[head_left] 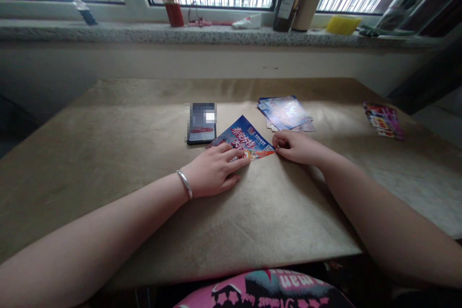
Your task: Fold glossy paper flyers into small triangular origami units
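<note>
A blue printed flyer (249, 137) with red and white lettering lies turned at an angle on the table, one corner pointing away from me. My left hand (216, 168), a silver bangle at its wrist, rests with fingers stretched over the flyer's near left part and hides some of it. At the flyer's right corner, the thumb and forefinger of my right hand (298, 148) are pinched together on its tip. Just left of the flyer is a dark phone (202, 125), its screen partly blurred out. Beyond my right hand sits a loose stack of flyers (285, 111).
Toward the right edge of the tan-covered table (108, 154) lies a fanned bunch of pink and purple printed papers (383, 120). Along the stone windowsill (126, 33) stand a red container (174, 12), a dark lidded jar (288, 5) and a yellow block-like item (342, 25).
</note>
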`<action>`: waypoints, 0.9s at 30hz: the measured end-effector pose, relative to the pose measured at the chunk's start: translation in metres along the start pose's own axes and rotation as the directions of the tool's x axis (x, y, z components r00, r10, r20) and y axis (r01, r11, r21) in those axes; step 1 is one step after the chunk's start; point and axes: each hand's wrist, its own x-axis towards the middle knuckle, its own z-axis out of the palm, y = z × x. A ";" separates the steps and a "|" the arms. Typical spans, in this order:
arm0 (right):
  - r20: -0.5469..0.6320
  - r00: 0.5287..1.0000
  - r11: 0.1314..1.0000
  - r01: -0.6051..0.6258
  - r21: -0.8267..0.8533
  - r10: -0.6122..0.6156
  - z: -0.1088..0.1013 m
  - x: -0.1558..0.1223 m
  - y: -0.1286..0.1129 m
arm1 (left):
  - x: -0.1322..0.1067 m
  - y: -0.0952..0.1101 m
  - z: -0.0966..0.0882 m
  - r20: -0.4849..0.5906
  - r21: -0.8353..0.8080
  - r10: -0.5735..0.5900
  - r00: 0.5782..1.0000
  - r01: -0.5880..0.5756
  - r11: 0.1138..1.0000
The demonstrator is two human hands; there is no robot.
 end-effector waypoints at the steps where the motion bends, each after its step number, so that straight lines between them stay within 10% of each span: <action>1: 0.002 1.000 1.000 -0.004 0.017 0.004 0.001 0.001 0.002 | 0.000 0.000 0.000 0.000 0.002 0.001 1.000 -0.001 1.000; 27: -0.011 0.999 0.993 -0.048 0.112 0.050 0.001 -0.004 0.003 | 0.000 -0.001 0.001 0.001 0.000 0.001 1.000 -0.001 1.000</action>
